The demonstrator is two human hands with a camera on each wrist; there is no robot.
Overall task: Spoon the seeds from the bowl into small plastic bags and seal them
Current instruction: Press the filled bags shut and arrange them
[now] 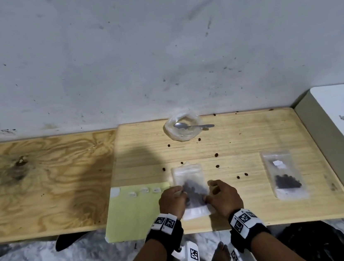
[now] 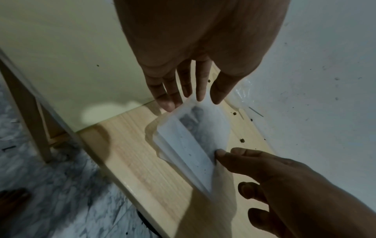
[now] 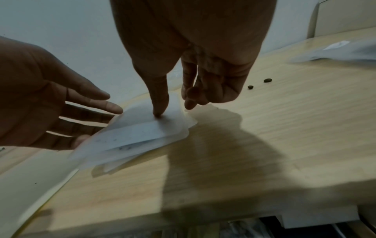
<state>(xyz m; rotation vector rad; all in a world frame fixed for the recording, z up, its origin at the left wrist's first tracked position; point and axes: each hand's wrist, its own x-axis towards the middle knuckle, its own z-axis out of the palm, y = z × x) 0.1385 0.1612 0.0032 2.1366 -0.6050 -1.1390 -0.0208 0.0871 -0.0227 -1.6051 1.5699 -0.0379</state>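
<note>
A clear plastic bag [image 1: 191, 184] holding dark seeds lies on the pale wooden table [image 1: 244, 143], in front of me between both hands. More clear plastic layers show under it in the right wrist view. My left hand [image 1: 173, 199] has straight, spread fingers [image 2: 168, 103] touching the bag's [image 2: 189, 141] left edge, which is lifted slightly. My right hand [image 1: 222, 193] presses its thumb [image 3: 159, 111] down on the bag [image 3: 138, 128], with its other fingers loosely curled beside the edge. The clear bowl [image 1: 182, 129] at the back holds only the metal spoon [image 1: 192, 126].
A second bag of seeds [image 1: 285, 175] lies flat to the right. Loose seeds [image 1: 216, 154] are scattered across the table. A yellow-green sheet [image 1: 133, 213] with small white labels lies at the left, beside a plywood board [image 1: 43, 185]. A wall stands close behind.
</note>
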